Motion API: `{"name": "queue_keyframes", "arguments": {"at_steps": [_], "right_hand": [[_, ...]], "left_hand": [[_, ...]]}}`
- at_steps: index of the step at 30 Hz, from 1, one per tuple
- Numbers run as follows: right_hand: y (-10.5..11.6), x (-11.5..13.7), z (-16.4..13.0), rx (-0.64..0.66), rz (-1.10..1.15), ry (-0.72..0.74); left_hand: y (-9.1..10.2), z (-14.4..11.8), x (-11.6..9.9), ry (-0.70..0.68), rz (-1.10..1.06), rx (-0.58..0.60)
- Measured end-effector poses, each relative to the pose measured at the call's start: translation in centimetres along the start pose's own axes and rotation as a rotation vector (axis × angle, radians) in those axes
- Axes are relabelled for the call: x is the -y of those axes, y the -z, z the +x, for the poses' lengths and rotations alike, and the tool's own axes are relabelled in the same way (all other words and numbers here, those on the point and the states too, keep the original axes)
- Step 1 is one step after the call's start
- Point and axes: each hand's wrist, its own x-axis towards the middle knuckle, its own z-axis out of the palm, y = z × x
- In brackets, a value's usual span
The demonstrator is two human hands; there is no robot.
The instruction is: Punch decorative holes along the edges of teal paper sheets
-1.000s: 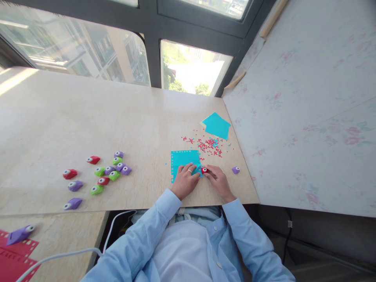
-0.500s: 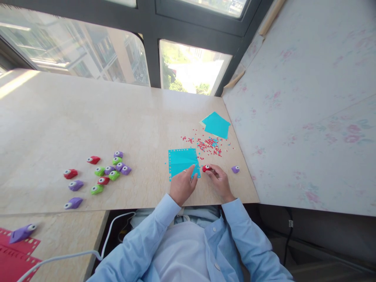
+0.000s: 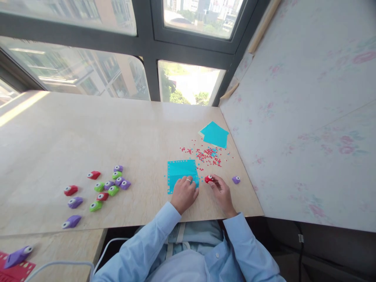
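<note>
A blue sheet of paper lies on the table, with small holes punched along its edges and a crease across it. My left hand rests on its lower right part, palm down, fingers lying over the paper, a ring on one finger. Just to the right, my right hand holds a small red craft punch between thumb and fingers, slightly apart from the paper's edge. A purple craft punch lies beyond that hand, near the wall.
Red and blue paper bits are scattered behind the sheet. More blue paper lies near the wall. Several red, green and purple punches sit on the left. A white cable crosses the lower left, near red punched paper.
My left hand has shifted from pointing fingers at the paper's right edge to lying over its lower part. The red punch has moved slightly away from the sheet. The view has tilted upward.
</note>
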Motion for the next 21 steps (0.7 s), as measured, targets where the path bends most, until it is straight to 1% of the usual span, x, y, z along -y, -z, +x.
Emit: {"name": "queue_keyframes", "arguments": {"at_steps": [3, 5, 10, 12, 18, 21], "right_hand": [[-0.2, -0.4, -0.1, -0.07, 0.05, -0.054], [-0.3, -0.4, -0.1, -0.093, 0.107, -0.073], [-0.3, 0.1, -0.1, -0.106, 0.177, -0.087], [-0.3, 0.3, -0.1, -0.107, 0.175, -0.084], [-0.4, 0.1, -0.2, -0.101, 0.223, -0.086], [-0.3, 0.2, -0.2, -0.107, 0.251, -0.08]], "left_hand": [[-0.6, 0.0, 0.4, -0.025, -0.006, -0.068], [-0.8, -0.2, 0.7, -0.009, -0.023, -0.125], [-0.5, -1.1, 1.0, 0.127, -0.067, -0.265], [-0.4, -1.6, 0.9, 0.169, -0.1, -0.279], [-0.3, -3.0, 0.4, 0.265, -0.124, -0.252], [-0.1, -3.6, 0.0, 0.345, -0.204, -0.265]]}}
